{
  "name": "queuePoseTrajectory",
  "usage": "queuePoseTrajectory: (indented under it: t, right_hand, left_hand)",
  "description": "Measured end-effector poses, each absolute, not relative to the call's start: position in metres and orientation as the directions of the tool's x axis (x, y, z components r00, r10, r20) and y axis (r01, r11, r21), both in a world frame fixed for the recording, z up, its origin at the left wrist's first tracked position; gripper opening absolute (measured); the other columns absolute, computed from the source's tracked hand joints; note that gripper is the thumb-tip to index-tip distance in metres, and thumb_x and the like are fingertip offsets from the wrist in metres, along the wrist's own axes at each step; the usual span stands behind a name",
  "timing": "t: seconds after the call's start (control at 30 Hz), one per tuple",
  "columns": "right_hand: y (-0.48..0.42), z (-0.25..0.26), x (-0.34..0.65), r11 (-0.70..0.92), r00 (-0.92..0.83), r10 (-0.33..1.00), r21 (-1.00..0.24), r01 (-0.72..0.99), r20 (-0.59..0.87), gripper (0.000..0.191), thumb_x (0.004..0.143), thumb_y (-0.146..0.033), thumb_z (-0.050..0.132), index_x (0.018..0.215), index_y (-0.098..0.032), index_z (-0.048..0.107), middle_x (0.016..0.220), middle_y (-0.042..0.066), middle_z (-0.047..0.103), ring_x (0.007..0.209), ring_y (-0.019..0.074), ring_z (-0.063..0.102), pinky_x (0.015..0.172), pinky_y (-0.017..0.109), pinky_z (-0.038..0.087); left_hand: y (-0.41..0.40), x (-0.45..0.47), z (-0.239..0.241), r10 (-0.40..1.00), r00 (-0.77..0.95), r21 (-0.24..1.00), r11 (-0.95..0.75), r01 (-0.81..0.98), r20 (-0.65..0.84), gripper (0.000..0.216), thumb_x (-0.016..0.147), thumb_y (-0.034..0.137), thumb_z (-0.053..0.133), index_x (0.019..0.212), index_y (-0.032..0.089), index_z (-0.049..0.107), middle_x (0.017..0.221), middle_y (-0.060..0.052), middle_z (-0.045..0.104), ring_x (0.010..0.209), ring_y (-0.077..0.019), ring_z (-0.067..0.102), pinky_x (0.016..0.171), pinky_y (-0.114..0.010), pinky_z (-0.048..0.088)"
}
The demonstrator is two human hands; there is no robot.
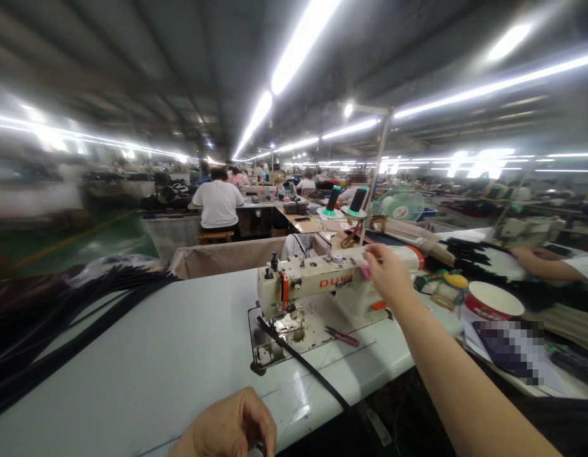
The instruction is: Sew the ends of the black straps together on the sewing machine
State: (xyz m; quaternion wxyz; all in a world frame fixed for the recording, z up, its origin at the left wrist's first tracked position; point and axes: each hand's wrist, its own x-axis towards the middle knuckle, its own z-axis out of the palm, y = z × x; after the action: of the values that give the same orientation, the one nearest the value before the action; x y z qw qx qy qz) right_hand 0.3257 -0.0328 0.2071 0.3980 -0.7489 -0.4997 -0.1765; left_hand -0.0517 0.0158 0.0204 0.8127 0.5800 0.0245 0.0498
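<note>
My right hand [387, 276] reaches to the upper arm of a white sewing machine [313, 282], its fingers pinched together beside a small pink thing [366, 271]. What the fingertips hold, if anything, is hidden. At the table's front edge my left hand [234, 422] is curled closed around a small greyish round object [256, 450], mostly hidden and cut off by the frame. A black strap [306, 363] runs from near the needle over the table's front edge. Pink-handled thread snips [344, 336] lie on the machine bed, right of the needle.
Black strips [108, 295] are heaped on the table's left side. Two black thread cones [332, 202] stand behind the machine. To the right are a jar with a yellow lid [453, 285], a red-and-white bowl [494, 301] and a co-worker's arm [544, 263].
</note>
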Motion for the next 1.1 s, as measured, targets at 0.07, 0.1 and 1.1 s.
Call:
queuePoseTrajectory:
  t: [0.07,0.1,1.1]
  right_hand:
    - [-0.054,0.197,0.326,-0.306,0.637,0.643,-0.62,0.722,0.425,0.037,0.097,-0.048,0.05,0.083,-0.021,0.072,0.081,0.014,0.075,0.078,0.0304,0.072,0.07,0.04,0.053]
    - [-0.063,0.19,0.325,-0.31,0.66,0.709,-0.73,0.609,0.249,0.043,0.097,-0.054,0.05,0.08,-0.021,0.07,0.078,0.015,0.075,0.073,0.0302,0.072,0.064,0.038,0.051]
    - [0.024,0.27,0.295,-0.246,0.207,0.942,0.127,0.961,0.263,0.022,0.095,-0.025,0.059,0.102,-0.024,0.08,0.113,0.007,0.077,0.101,0.0214,0.07,0.083,0.026,0.048]
  left_hand:
    - [0.016,-0.051,0.02,0.099,0.995,0.938,0.343,-0.041,0.007,0.073,0.042,0.074,0.092,0.078,0.011,0.082,0.066,-0.011,0.07,0.06,-0.0176,0.059,0.058,-0.028,0.042]
    - [0.016,-0.051,0.019,0.094,0.996,0.935,0.354,-0.032,-0.002,0.073,0.042,0.073,0.093,0.079,0.011,0.083,0.067,-0.011,0.07,0.06,-0.0172,0.059,0.057,-0.027,0.041]
    - [0.023,-0.042,0.005,0.714,0.694,0.719,0.433,-0.543,0.094,0.051,0.061,0.049,0.098,0.096,0.016,0.081,0.084,-0.008,0.069,0.106,-0.0257,0.067,0.098,-0.033,0.049]
